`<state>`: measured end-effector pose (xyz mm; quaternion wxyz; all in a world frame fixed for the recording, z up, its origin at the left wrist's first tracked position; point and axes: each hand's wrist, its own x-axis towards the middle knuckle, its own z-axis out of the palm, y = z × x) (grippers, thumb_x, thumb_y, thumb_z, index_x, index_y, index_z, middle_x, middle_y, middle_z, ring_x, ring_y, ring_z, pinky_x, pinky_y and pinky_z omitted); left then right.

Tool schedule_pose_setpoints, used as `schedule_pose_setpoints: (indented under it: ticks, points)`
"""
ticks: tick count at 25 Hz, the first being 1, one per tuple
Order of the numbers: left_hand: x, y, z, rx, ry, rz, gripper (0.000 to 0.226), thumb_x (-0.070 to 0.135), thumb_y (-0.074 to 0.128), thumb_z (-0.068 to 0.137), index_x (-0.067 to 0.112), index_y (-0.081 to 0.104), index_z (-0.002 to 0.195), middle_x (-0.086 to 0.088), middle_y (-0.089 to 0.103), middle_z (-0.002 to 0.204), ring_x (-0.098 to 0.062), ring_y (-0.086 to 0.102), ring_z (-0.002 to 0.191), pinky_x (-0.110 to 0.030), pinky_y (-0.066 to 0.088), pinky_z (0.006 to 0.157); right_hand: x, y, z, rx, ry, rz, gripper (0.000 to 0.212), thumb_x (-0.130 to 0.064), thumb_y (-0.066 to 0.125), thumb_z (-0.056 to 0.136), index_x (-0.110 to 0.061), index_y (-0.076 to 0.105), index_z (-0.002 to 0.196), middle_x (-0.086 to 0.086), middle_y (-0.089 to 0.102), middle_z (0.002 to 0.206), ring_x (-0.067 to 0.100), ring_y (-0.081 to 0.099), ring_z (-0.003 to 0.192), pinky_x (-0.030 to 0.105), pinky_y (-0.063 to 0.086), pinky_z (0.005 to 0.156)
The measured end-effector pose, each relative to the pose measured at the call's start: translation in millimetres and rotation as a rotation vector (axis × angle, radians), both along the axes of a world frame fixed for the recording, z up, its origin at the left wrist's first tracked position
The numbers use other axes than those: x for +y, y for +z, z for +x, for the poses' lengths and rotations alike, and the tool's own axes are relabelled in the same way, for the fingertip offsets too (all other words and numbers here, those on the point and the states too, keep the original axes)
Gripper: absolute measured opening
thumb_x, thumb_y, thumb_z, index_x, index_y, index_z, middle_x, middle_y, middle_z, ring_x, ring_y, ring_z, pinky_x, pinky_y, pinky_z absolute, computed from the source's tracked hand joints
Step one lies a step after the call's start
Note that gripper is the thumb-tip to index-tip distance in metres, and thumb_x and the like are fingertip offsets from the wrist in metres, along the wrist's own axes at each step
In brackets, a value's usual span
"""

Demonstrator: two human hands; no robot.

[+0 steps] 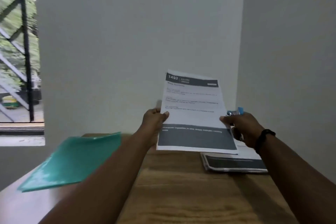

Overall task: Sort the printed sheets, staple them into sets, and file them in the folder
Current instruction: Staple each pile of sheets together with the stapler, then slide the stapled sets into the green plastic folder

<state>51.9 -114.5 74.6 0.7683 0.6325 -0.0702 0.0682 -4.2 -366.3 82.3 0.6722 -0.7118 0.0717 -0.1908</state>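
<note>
Both hands hold up a printed sheet [192,114] with a dark header reading 1492 and a dark band near its bottom. My left hand [154,118] pinches its left edge, thumb on the front. My right hand [241,125] pinches the right edge and also grips a blue and silver stapler [235,112], which sticks out above the fingers. A stack of more printed sheets [234,162] lies on the wooden table [181,187] under my right hand. A teal plastic folder [72,160] lies on the table's left side, overhanging the edge.
A pale wall stands right behind the table, with a corner wall close on the right. At the far left is a window [18,51] with black bars. A dark band sits on my right wrist [263,138].
</note>
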Motion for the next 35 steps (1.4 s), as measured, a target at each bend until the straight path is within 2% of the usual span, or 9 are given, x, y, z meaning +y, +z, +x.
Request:
schedule_pose_setpoints:
  ticks: [5,7,9,12,17,20,25,28,35]
  points:
    - [-93.2,-46.8,22.4,0.097,-0.099,0.104,0.01,0.008,0.064,0.09,0.003,0.062,0.099,-0.016,0.07,0.101,-0.032,0.069,0.087,-0.048,0.059,0.078,-79.8,-7.9,0.1,0.093,-0.17,-0.234,0.019,0.001,0.067,0.085,-0.003,0.054,0.097,0.011,0.051,0.065,0.006,0.047,0.03,0.018,0.036,0.031]
    - [-109.4,-69.2,28.8,0.071,-0.091,0.229,0.009,0.008,0.066,0.087,0.005,0.06,0.094,-0.013,0.07,0.099,-0.03,0.068,0.089,-0.049,0.057,0.081,-101.6,-30.0,14.1,0.176,-0.24,-0.34,0.031,0.002,0.071,0.08,0.006,0.058,0.108,0.017,0.063,0.087,0.016,0.063,0.061,0.024,0.048,0.055]
    - [-113.9,-90.4,31.7,-0.008,-0.055,0.525,0.008,0.012,0.064,0.086,0.011,0.057,0.09,-0.004,0.066,0.094,-0.022,0.064,0.091,-0.041,0.053,0.08,-117.2,-61.8,28.1,0.322,-0.247,-0.571,0.046,-0.003,0.071,0.079,0.007,0.056,0.121,0.013,0.062,0.11,0.025,0.059,0.093,0.026,0.044,0.078]
    - [-112.6,-109.7,31.1,-0.13,-0.049,0.919,0.011,0.03,0.061,0.088,0.02,0.058,0.092,0.007,0.061,0.089,-0.015,0.059,0.087,-0.03,0.041,0.068,-122.2,-83.9,28.7,0.529,-0.245,-0.99,0.038,-0.026,0.067,0.082,-0.008,0.057,0.115,0.011,0.062,0.119,0.023,0.057,0.095,0.024,0.039,0.073]
    - [-108.1,-111.9,23.7,-0.161,-0.011,0.83,0.021,0.036,0.059,0.09,0.016,0.059,0.096,0.005,0.063,0.091,-0.015,0.058,0.086,-0.03,0.042,0.069,-98.7,-51.0,-41.9,0.482,-0.066,-0.948,0.027,-0.038,0.066,0.086,-0.022,0.051,0.102,-0.002,0.059,0.099,0.01,0.053,0.076,0.023,0.038,0.058]
    - [-101.3,-111.9,15.3,-0.187,-0.027,0.82,0.019,0.034,0.059,0.091,0.016,0.059,0.094,0.004,0.062,0.089,-0.016,0.057,0.084,-0.032,0.044,0.073,-67.2,-69.0,-109.6,0.425,0.157,-1.006,0.026,-0.048,0.058,0.089,-0.029,0.048,0.105,-0.011,0.058,0.098,0.005,0.055,0.085,0.018,0.041,0.07]
    - [-80.2,-113.8,-5.6,-0.479,0.007,1.216,0.02,0.038,0.051,0.094,0.021,0.056,0.104,0.0,0.054,0.114,-0.021,0.053,0.103,-0.037,0.046,0.085,-53.1,-118.2,-143.1,0.327,-0.046,-1.58,0.111,-0.093,-0.014,0.044,-0.048,0.027,0.137,-0.019,0.038,0.135,0.011,0.038,0.125,0.032,0.029,0.099]
    - [-63.7,-109.3,-17.4,-0.51,0.044,1.267,0.023,0.041,0.05,0.094,0.023,0.056,0.107,0.0,0.053,0.118,-0.021,0.051,0.109,-0.038,0.046,0.088,-55.0,-116.6,-143.5,0.326,-0.039,-1.581,0.127,-0.091,-0.032,0.035,-0.05,0.023,0.141,-0.019,0.035,0.142,0.012,0.036,0.128,0.035,0.029,0.1]
    - [50.9,-86.6,-12.4,-0.264,0.22,1.61,0.052,0.057,0.046,0.093,0.021,0.051,0.131,-0.007,0.043,0.139,-0.028,0.039,0.127,-0.045,0.043,0.099,-33.9,-88.4,-135.5,0.206,-0.085,-1.451,0.126,-0.104,-0.003,0.033,-0.045,0.033,0.138,-0.013,0.049,0.134,0.013,0.042,0.123,0.032,0.039,0.098]
